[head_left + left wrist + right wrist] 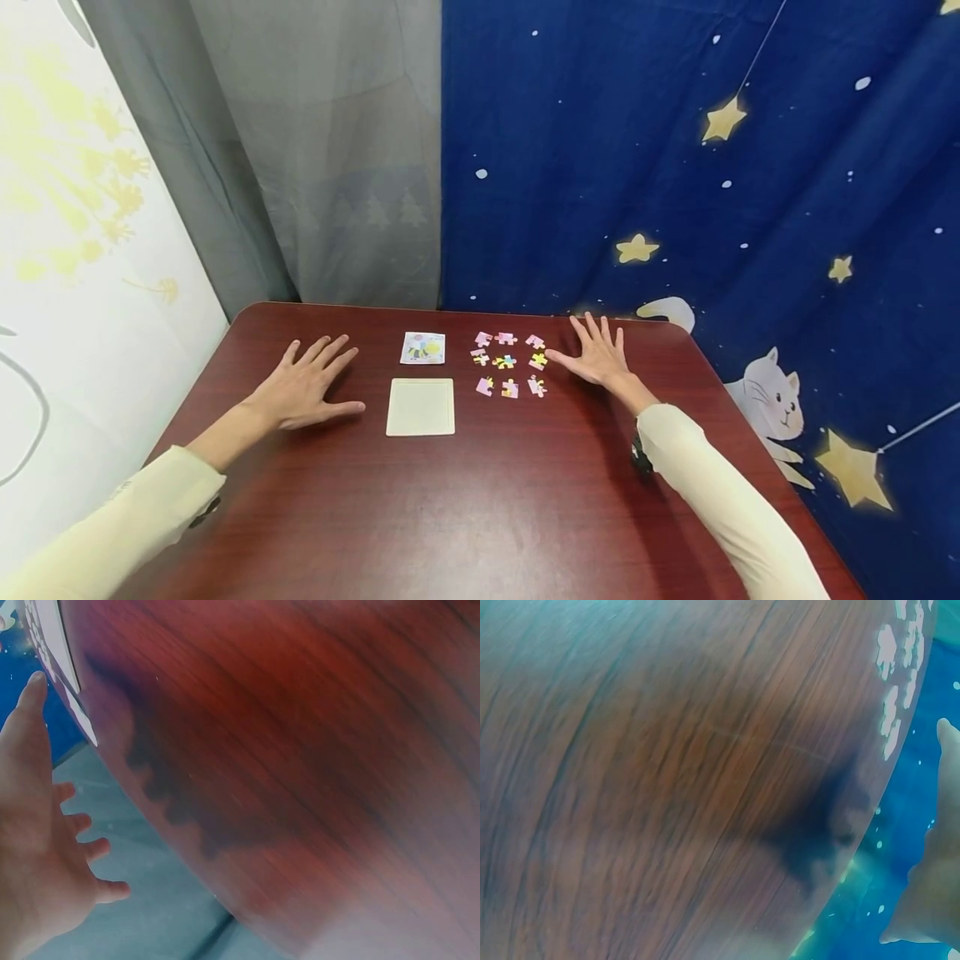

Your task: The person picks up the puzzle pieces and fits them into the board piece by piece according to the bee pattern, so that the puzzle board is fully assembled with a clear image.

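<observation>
My left hand point(303, 387) is spread with straight fingers over the left part of the table, holding nothing. In the left wrist view that hand point(37, 817) stands above the tabletop and casts a shadow. To its right lie a square cream puzzle tray point(421, 407) and, behind it, a small picture card point(423, 348) with a bee on it. Several loose jigsaw pieces point(505, 362), pink, yellow and blue, lie in three rows right of these. Beside them my right hand point(597, 354) is spread and holds nothing, its thumb near the rightmost pieces. The right wrist view shows part of that hand point(930, 855).
The dark red wooden table point(465, 508) has rounded far corners. Behind it hang a grey curtain point(337, 167) and a blue curtain point(570, 150) with stars and a cat. A white patterned panel point(82, 208) stands at the left.
</observation>
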{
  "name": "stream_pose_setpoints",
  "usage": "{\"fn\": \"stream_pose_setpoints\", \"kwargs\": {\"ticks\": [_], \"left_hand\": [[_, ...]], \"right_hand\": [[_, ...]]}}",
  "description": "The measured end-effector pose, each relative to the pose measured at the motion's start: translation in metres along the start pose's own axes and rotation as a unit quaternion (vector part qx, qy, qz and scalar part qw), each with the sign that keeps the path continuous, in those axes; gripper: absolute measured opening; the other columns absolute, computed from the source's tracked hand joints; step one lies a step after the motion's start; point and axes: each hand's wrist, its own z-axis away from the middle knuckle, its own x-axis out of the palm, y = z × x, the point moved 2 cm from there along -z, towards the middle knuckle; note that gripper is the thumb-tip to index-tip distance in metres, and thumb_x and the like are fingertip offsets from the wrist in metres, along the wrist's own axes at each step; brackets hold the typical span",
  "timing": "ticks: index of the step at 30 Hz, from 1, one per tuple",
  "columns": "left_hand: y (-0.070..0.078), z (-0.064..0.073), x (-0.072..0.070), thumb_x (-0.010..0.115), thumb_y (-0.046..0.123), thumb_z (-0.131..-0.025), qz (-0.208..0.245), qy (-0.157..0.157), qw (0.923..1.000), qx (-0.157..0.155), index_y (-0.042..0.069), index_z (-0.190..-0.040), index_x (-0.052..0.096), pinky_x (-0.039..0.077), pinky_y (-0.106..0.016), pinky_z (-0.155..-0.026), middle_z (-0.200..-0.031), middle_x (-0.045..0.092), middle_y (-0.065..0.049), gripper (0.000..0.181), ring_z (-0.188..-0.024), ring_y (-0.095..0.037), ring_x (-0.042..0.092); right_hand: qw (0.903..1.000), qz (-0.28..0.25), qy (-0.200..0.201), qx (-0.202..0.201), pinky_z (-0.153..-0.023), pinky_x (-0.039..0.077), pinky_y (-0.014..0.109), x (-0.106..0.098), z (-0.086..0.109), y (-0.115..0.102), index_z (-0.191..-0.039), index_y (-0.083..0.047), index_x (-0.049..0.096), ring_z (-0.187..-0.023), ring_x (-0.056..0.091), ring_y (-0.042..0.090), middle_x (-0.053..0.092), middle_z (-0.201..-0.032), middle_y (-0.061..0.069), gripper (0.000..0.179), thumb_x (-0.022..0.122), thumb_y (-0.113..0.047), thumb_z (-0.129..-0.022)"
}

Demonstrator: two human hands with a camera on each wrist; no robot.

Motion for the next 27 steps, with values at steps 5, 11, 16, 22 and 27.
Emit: {"fn": "stream_pose_setpoints", "kwargs": {"ticks": [5,11,16,22,27], "left_hand": [[0.007,-0.001,0.003,0.055,0.084,-0.087,-0.001,-0.001,0.9999,0.012,0.013,-0.16,0.04,0.017,-0.072,-0.117,-0.168,0.031,-0.014,0.103,-0.15,-0.042,0.035],[0.015,-0.004,0.005,0.058,0.082,-0.086,0.002,-0.001,0.9998,0.02,0.014,-0.16,0.04,0.019,-0.072,-0.117,-0.167,0.032,-0.013,0.102,-0.149,-0.042,0.036],[0.021,-0.005,0.007,0.059,0.082,-0.086,0.011,-0.001,0.9995,0.028,0.013,-0.16,0.042,0.02,-0.072,-0.116,-0.167,0.033,-0.014,0.103,-0.149,-0.042,0.037],[0.026,-0.008,0.01,0.058,0.083,-0.085,0.019,-0.004,0.9992,0.036,0.013,-0.16,0.042,0.022,-0.073,-0.116,-0.166,0.034,-0.014,0.104,-0.149,-0.041,0.036],[0.03,-0.011,0.011,0.057,0.083,-0.085,0.017,-0.001,0.999,0.042,0.014,-0.16,0.041,0.025,-0.072,-0.115,-0.166,0.035,-0.012,0.103,-0.149,-0.039,0.036]], "right_hand": [[1.0,-0.005,-0.003,-0.006,-0.12,-0.009,0.067,0.002,-0.005,-0.007,-0.166,-0.017,0.025,-0.158,-0.002,0.044,0.014,-0.172,0.02,0.103,0.058,-0.077,-0.089],[0.9999,0.009,-0.001,-0.014,-0.121,-0.006,0.067,0.004,-0.008,-0.018,-0.166,-0.018,0.025,-0.158,0.003,0.045,0.016,-0.171,0.019,0.103,0.058,-0.077,-0.089],[0.9996,0.006,-0.004,-0.026,-0.122,-0.004,0.067,0.004,-0.01,-0.029,-0.166,-0.018,0.027,-0.158,0.006,0.045,0.017,-0.171,0.019,0.102,0.059,-0.076,-0.089],[0.9992,0.008,0.001,-0.041,-0.123,-0.002,0.065,0.006,-0.015,-0.04,-0.165,-0.019,0.029,-0.158,0.009,0.043,0.02,-0.171,0.016,0.102,0.057,-0.079,-0.088],[0.9985,0.009,-0.001,-0.053,-0.123,-0.001,0.065,0.01,-0.021,-0.048,-0.165,-0.019,0.029,-0.158,0.01,0.043,0.021,-0.171,0.016,0.103,0.056,-0.08,-0.088]]}}
